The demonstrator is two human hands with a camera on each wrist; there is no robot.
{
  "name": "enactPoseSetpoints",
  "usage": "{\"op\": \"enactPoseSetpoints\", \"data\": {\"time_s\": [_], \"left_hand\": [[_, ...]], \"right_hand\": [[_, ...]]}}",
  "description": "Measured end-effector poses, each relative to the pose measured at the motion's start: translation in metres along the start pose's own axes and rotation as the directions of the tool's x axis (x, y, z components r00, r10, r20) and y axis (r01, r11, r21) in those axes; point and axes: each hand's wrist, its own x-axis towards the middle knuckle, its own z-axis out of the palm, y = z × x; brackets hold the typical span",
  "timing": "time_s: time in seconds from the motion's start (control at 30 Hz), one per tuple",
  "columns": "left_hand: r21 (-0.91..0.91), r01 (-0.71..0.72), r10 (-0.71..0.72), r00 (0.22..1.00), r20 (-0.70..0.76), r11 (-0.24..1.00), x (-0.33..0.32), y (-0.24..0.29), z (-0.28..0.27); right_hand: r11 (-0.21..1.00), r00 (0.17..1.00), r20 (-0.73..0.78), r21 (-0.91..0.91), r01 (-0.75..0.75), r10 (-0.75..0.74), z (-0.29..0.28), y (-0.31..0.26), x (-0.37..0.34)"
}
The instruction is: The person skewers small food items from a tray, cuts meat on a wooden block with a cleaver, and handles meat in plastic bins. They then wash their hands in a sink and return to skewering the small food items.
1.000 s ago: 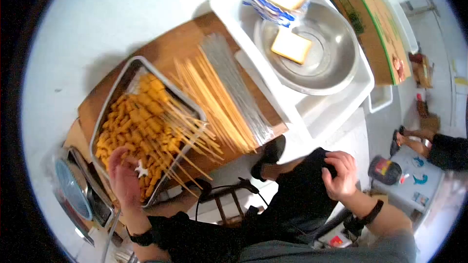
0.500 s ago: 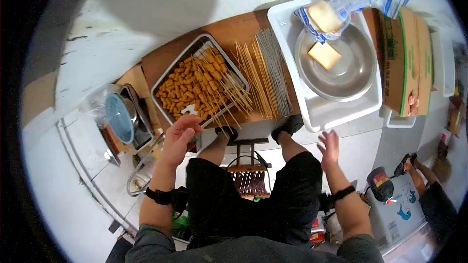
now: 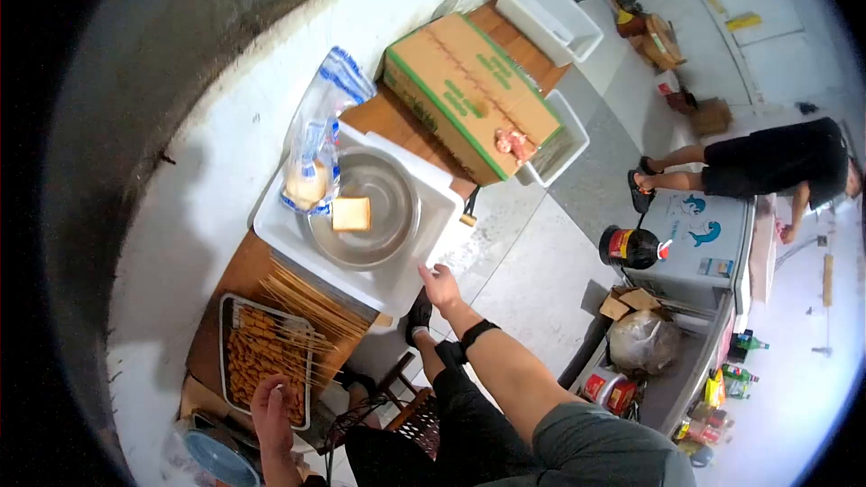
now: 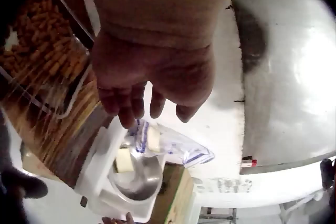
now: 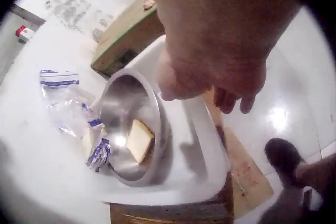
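Observation:
My left hand (image 3: 273,410) hovers over the near side of a metal tray (image 3: 223,343) heaped with orange-brown pieces (image 3: 257,356), some threaded on sticks. In the left wrist view its fingers (image 4: 126,108) hang loosely, holding nothing. My right hand (image 3: 440,287), also holding nothing, is close to the near corner of a white plastic tub (image 3: 433,216). Inside the tub sits a steel bowl (image 3: 388,248). A square bread slice (image 3: 352,214) leans in the bowl, and a clear and blue bread bag (image 3: 311,162) lies over its rim, with more bread inside.
Bare wooden sticks (image 3: 311,302) lie between tray and tub. A large cardboard box (image 3: 460,95) stands beyond the tub. Down left is a blue basket (image 3: 221,460). At right, a dark bottle (image 3: 631,248) stands near a white cabinet (image 3: 686,243), where another person (image 3: 767,162) stands.
The head view has swung rightward, bringing the box, cabinet and other person further in. My right hand has gone from beside my leg to the tub's corner. The left hand stays near the tray.

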Motion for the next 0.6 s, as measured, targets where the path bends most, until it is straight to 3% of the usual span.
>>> {"op": "enactPoseSetpoints", "data": {"time_s": [0.1, 0.13, 0.17, 0.2, 0.23, 0.27, 0.3, 0.33, 0.37, 0.47, 0.5, 0.53, 0.6], "left_hand": [[0.041, -0.113, 0.108, 0.989, 0.105, 0.993, 0.009, 0.024, 0.017], [0.047, -0.17, 0.163, 0.978, 0.128, 0.984, 0.003, 0.03, 0.011], [0.068, -0.147, 0.139, 0.983, 0.118, 0.987, -0.005, 0.046, 0.019], [0.083, -0.127, 0.117, 0.987, 0.114, 0.988, -0.012, 0.058, 0.032], [0.131, -0.116, 0.098, 0.985, 0.141, 0.984, -0.015, 0.064, 0.033], [0.172, -0.118, 0.087, 0.98, 0.18, 0.978, -0.01, 0.067, 0.038], [0.16, -0.097, 0.07, 0.983, 0.17, 0.982, -0.006, 0.066, 0.043], [0.209, -0.133, 0.091, 0.975, 0.202, 0.969, -0.012, 0.078, 0.058], [0.259, -0.178, 0.115, 0.964, 0.24, 0.949, -0.013, 0.092, 0.078], [0.341, -0.178, 0.088, 0.961, 0.263, 0.923, -0.016, 0.117, 0.129], [0.352, -0.185, 0.099, 0.963, 0.249, 0.917, -0.014, 0.124, 0.144], [0.419, -0.235, 0.114, 0.949, 0.294, 0.877, -0.012, 0.128, 0.16], [0.553, -0.331, 0.139, 0.923, 0.359, 0.765, -0.004, 0.129, 0.192]], "right_hand": [[0.896, 0.991, 0.017, -0.424, 0.13, -0.135, -0.033, 0.025, -0.008], [0.87, 0.976, 0.057, -0.444, 0.215, -0.212, -0.042, 0.079, 0.017], [0.869, 0.988, 0.098, -0.47, 0.153, -0.121, -0.078, 0.021, -0.038], [0.851, 0.963, 0.063, -0.456, 0.26, -0.261, -0.103, 0.04, -0.05], [0.837, 0.981, 0.07, -0.512, 0.192, -0.182, -0.134, 0.027, -0.08], [0.943, 0.998, 0.051, -0.333, -0.021, 0.04, -0.16, 0.041, -0.099], [0.925, 1.0, 0.011, -0.379, 0.016, -0.012, -0.19, 0.077, -0.11], [0.969, 0.997, -0.041, -0.234, -0.073, 0.065, -0.215, 0.098, -0.131], [0.961, 0.985, -0.129, -0.24, -0.14, 0.111, -0.238, 0.139, -0.144], [0.892, 0.88, -0.149, 0.035, -0.45, 0.45, -0.284, 0.191, -0.199], [0.832, 0.826, -0.108, 0.031, -0.554, 0.554, -0.294, 0.215, -0.2], [0.826, 0.812, -0.169, 0.027, -0.562, 0.558, -0.296, 0.239, -0.202], [0.765, 0.762, -0.074, 0.026, -0.644, 0.644, -0.299, 0.247, -0.194]]}}
